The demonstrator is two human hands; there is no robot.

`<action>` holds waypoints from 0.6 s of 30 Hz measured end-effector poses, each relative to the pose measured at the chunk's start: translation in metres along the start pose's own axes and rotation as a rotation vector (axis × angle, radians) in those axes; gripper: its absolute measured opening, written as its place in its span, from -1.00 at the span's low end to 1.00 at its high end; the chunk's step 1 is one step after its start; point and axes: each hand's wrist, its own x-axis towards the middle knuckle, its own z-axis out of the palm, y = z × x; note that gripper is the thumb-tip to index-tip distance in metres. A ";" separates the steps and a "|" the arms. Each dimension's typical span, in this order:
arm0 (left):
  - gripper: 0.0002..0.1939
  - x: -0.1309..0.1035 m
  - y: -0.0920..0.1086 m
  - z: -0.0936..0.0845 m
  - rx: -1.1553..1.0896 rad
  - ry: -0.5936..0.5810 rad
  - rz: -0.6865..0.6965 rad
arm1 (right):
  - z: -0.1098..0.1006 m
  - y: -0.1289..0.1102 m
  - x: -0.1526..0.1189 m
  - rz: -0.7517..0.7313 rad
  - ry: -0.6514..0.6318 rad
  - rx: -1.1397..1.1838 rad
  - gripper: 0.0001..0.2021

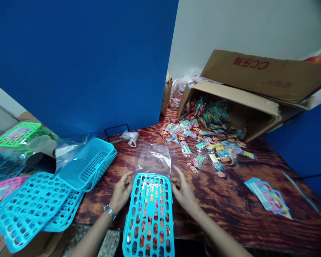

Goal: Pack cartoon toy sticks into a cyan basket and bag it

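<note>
A light blue lidded plastic basket lies at the table's front edge, with colourful packets showing through the lid's slots. A clear plastic bag extends flat beyond its far end and seems to cover the basket. My left hand, below a metal-band watch, has its fingers curled at the bag's left edge by the basket's far corner. On the opposite side, my right hand pinches the bag's right edge, its index finger stretched along it. Part of the fingertips is hidden on both hands.
Open blue baskets and loose blue lids are piled on the left, near a green lid. An open carton spills small doll-printed packets at the back right. Printed cards lie on the right.
</note>
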 end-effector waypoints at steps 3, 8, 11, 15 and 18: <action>-0.68 0.005 0.005 -0.007 0.048 -0.052 0.024 | -0.005 -0.005 0.007 0.013 -0.083 -0.035 -0.70; -0.69 0.007 0.013 -0.012 0.103 -0.061 0.098 | -0.010 -0.019 0.013 -0.050 -0.021 -0.196 -0.72; -0.65 0.006 0.010 -0.010 0.131 -0.001 0.104 | -0.010 -0.025 0.012 -0.110 0.010 -0.231 -0.75; -0.69 0.002 0.007 -0.007 0.147 0.056 0.076 | -0.010 -0.026 0.008 -0.149 0.019 -0.221 -0.78; -0.73 0.000 0.008 -0.004 0.166 0.083 0.084 | -0.008 -0.024 0.004 -0.156 0.047 -0.231 -0.80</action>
